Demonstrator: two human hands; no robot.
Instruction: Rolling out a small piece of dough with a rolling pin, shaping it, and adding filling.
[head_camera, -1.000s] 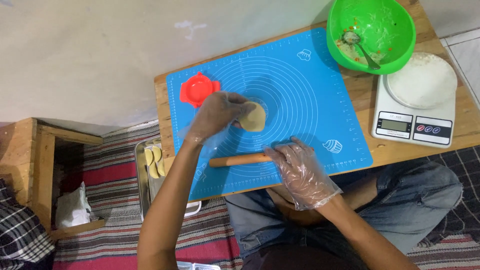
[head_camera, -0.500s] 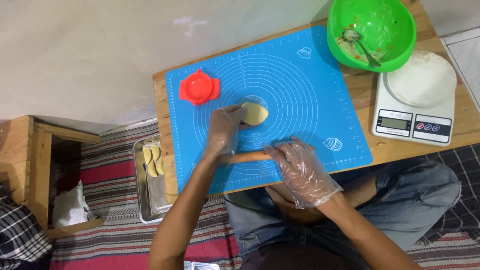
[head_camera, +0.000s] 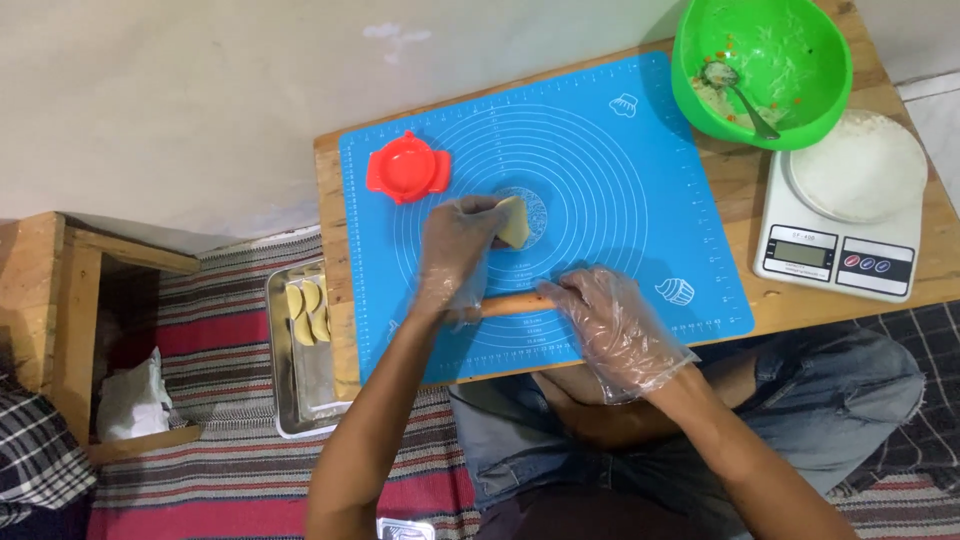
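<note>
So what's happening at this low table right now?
A seated person in clear plastic gloves works over a blue baking mat. The left hand touches a small piece of dough at the mat's centre; the right hand rests on a wooden rolling pin. A red dumpling mould, a green bowl with a spoon, and a kitchen scale sit nearby; folded pieces lie in a metal tray.

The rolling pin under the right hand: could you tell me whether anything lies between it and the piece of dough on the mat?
Nothing visible does. The rolling pin lies on the blue mat under the right hand; the dough, touched by the left hand, sits beyond a bare strip of mat.
</note>
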